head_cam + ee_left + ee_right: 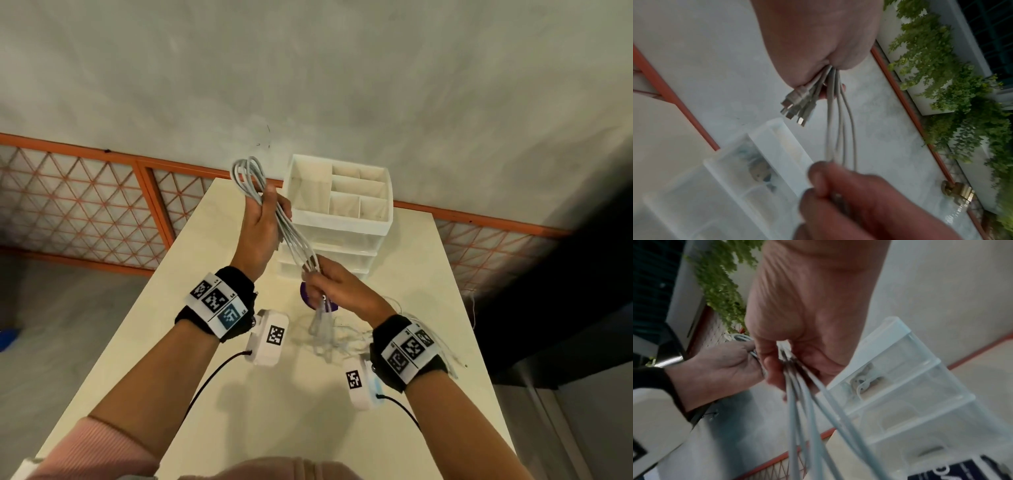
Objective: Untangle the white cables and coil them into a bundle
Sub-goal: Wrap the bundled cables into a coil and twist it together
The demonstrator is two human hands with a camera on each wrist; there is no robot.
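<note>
The cables [286, 226] are held in the air above the worktop [428, 274], stretched as one long hank between the two hands. The hank's long axis runs on a slant in the head view: from the upper end, where looped bends stand up out of the left hand [263, 229], down and toward the right hand [337, 291], which is lower and nearer the body. The grip of the left hand is closed round the folded strands, fingers and thumb wrapped about them. The grip of the right hand is pinched together on the lower end, and below it the plugs [795, 108] are seen hanging in a cluster.

So the free part lies below the right hand, and the gathered loops lie above the left. A coiling turn would, it is judged, be made by the lower end being brought up along that slant to the left hand, which is the anchor.

More thin white leads [337, 337] lie loose on the worktop under the right wrist, apart from the hank. A white organiser [342, 219] stands just behind the hands, close enough that a swung end could be caught on it.
</note>
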